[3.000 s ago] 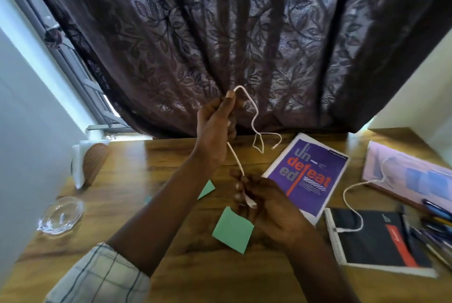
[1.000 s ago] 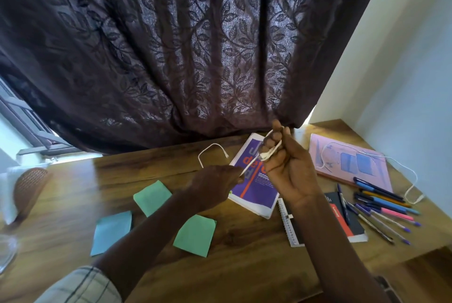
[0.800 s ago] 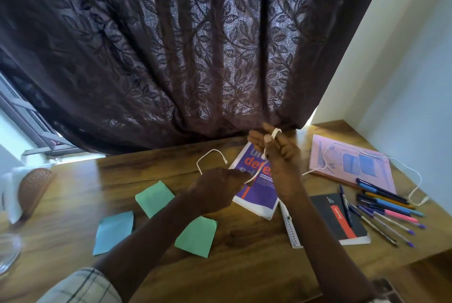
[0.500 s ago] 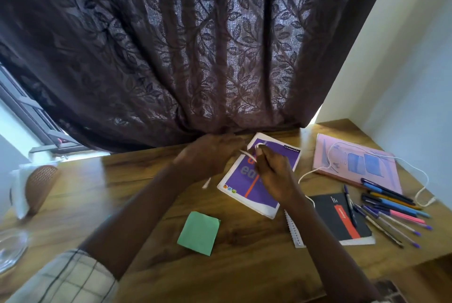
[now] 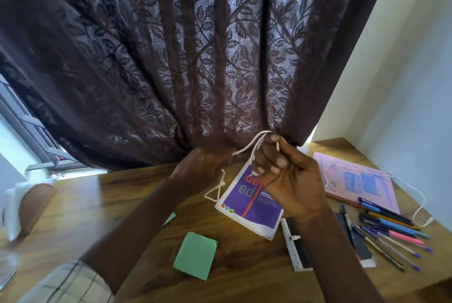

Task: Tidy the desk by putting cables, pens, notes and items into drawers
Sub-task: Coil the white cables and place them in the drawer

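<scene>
Wooden tabletop point(image 5: 137, 207) below dark curtain point(image 5: 171, 58). Right hand point(image 5: 288, 178) grip closed on looped white cable point(image 5: 254, 142), raised over purple booklet point(image 5: 252, 205); left hand point(image 5: 203, 168) grip pinches the cable's other stretch. Pens point(image 5: 389, 227) far right.

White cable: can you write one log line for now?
step: coiling | right hand: holding white cable loops | left hand: feeding cable | drawer: unseen
</scene>
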